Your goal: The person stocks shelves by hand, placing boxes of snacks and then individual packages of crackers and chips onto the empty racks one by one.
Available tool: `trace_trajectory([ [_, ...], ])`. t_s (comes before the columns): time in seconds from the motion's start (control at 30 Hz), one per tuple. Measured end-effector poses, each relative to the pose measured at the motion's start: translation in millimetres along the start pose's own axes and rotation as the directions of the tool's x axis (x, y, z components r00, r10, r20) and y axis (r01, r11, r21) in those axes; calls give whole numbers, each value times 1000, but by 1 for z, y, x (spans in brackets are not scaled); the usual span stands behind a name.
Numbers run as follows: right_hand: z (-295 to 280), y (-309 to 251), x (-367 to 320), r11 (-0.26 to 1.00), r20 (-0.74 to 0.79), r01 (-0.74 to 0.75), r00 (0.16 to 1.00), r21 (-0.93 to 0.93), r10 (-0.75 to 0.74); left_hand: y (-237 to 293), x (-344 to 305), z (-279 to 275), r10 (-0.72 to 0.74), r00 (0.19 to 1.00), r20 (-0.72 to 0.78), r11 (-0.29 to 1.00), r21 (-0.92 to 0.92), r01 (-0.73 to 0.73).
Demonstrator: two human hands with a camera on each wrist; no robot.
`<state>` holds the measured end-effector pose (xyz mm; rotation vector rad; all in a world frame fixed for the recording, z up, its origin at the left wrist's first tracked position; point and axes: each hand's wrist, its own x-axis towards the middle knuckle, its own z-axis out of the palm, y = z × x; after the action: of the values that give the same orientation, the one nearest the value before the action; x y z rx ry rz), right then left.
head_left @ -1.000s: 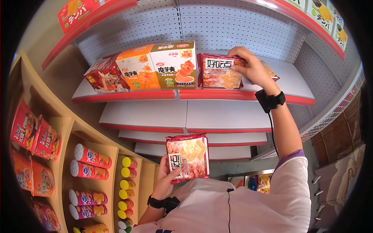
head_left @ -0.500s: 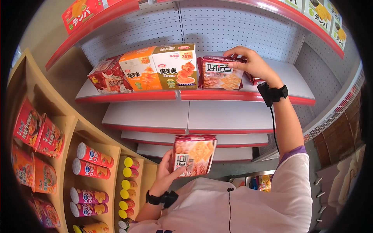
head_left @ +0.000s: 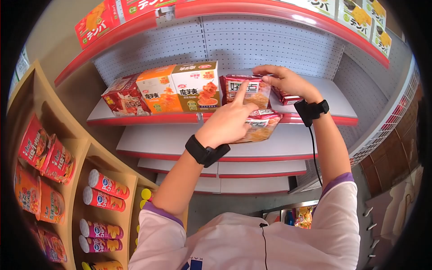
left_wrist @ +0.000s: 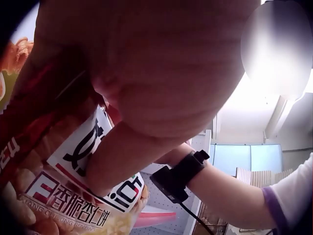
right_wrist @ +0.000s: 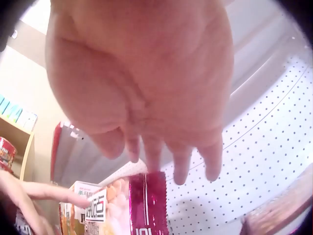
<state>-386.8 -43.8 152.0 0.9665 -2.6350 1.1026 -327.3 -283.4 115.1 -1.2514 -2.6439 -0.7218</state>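
Note:
My left hand [head_left: 225,123] grips a red almond cracker packet [head_left: 264,128] at the shelf's front edge, its index finger stretched over another one. In the left wrist view, the thumb lies across the held packet's printed face [left_wrist: 83,205]. That other cracker packet [head_left: 260,96] stands upright on the shelf, beside a white-and-brown snack box. Loosely stretched fingers of my right hand [head_left: 291,84] are at its upper right corner; the right wrist view shows them spread above the packet's dark red end [right_wrist: 146,205]. Behind this hand lies a further red packet [head_left: 288,99], partly hidden.
An orange box [head_left: 159,90] and a red box [head_left: 126,95] stand left of the white-and-brown box [head_left: 196,87]. A red-edged shelf [head_left: 270,10] hangs above. At left, a wooden rack [head_left: 76,157] holds noodle tubs and chip cans; a wire side panel [head_left: 382,117] bounds the right.
My left hand has risen from in front of my body to the shelf, carrying its cracker packet. The right hand stays near the standing packet's top right, its fingers a little straighter.

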Motion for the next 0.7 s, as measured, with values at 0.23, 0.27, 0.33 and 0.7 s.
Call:
trace_trajectory([
  [0.23,-42,56,-42,931,-136,-248,966,-267,218,-5,1,5,32,999,-27,999,32,-31],
  [0.27,-38,58,-46,901,-109,-318,948,-294,299,-3,0,2,33,999,-29,999,34,-32],
  [0.33,-26,55,-38,924,-113,-299,954,-239,279,3,-2,-5,-15,997,73,999,-34,17],
  [0.7,22,79,88,873,129,-267,930,-409,344,-4,-35,5,116,984,136,981,-173,-92],
])
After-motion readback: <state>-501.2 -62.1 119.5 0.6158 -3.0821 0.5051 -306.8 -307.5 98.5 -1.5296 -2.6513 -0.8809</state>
